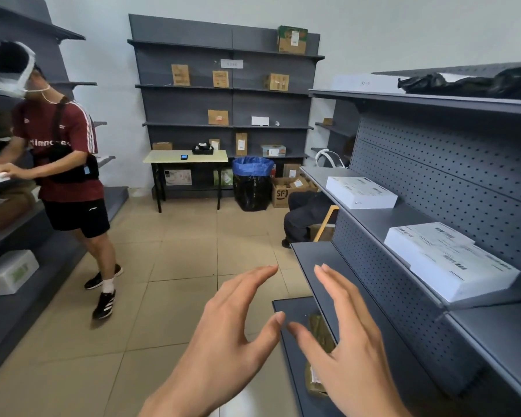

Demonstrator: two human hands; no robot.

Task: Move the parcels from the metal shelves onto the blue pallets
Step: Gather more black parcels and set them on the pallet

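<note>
My left hand (232, 332) and my right hand (348, 335) are both held out low in front of me, fingers spread, holding nothing. They hover beside the grey metal shelf unit (433, 164) on my right. Partly hidden behind my right hand, a brown parcel (321, 328) lies on the lowest shelf. Higher up, a white flat box (361, 192) and a stack of white labelled boxes (451, 260) rest on the middle shelf. No blue pallet is in view.
Another person in a red shirt (60, 152) stands at the left shelves (18, 224). A back shelf unit (226, 94) holds several cardboard parcels. A small table (187, 156), a blue-lined bin (253, 182) and an open carton (286, 191) stand near it. Tiled floor (169, 266) lies between.
</note>
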